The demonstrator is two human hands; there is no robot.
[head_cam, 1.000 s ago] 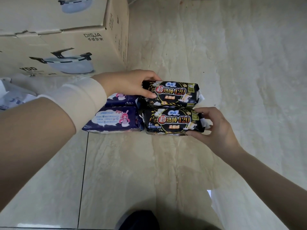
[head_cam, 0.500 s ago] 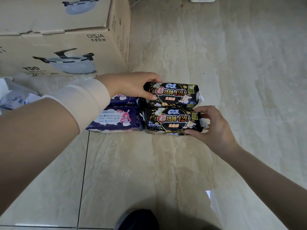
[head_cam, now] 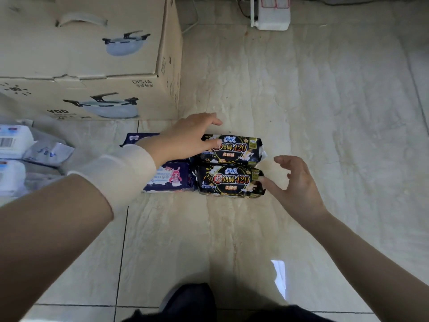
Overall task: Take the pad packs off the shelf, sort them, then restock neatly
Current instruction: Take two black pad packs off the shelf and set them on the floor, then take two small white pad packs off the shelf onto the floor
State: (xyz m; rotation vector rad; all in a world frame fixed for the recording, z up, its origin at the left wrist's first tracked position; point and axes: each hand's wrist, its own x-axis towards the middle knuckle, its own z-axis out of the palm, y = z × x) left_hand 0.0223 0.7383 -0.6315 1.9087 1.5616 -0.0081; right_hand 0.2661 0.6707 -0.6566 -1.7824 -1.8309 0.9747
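It looks like a storeroom or the back of a small shop, though it might be a spare room in a home. The floor is glossy beige marble-look tile, and goods sit straight on it. There is a big carton printed with a lidded pot. In front of it lie two black packs side by side, with a purple pack just beside them, and a loose heap of white packs at the left. By the far wall lies a white plug box with cables running from it.
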